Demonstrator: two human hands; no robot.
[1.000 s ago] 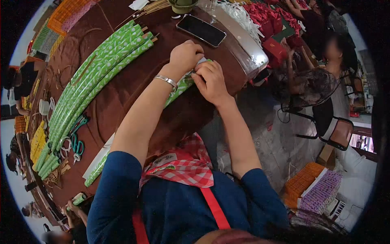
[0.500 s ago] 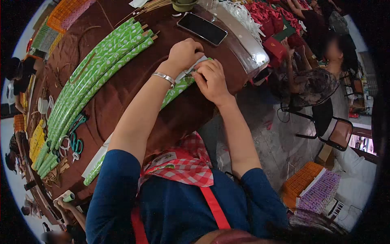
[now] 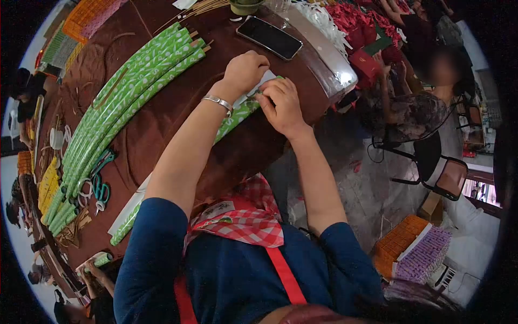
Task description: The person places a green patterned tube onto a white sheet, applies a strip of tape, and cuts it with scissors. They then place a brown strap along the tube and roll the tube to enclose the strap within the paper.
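A long green patterned paper strip (image 3: 236, 122) with a white underside lies across the brown cloth, passing beneath my left forearm. At its far end my left hand (image 3: 246, 73) is closed, knuckles up, over the white edge; what its fingers pinch is hidden. My right hand (image 3: 280, 105) is beside it, thumb and fingers curled together on the green paper's edge. Several rolled green tubes (image 3: 116, 108) lie in a bundle to the left. A black phone (image 3: 269, 38) lies just beyond my hands.
Teal scissors (image 3: 101, 189) and a white tape roll (image 3: 56, 139) lie at the left. A green bowl (image 3: 245, 6) stands at the far edge. Right of the table sit a person (image 3: 415, 113), a chair (image 3: 450, 175) and an orange basket (image 3: 402, 243). Other people are at the left.
My left hand has shifted very slightly, and more of the white paper shows between my hands. At the lower left, another person's hands and a green roll have moved right.
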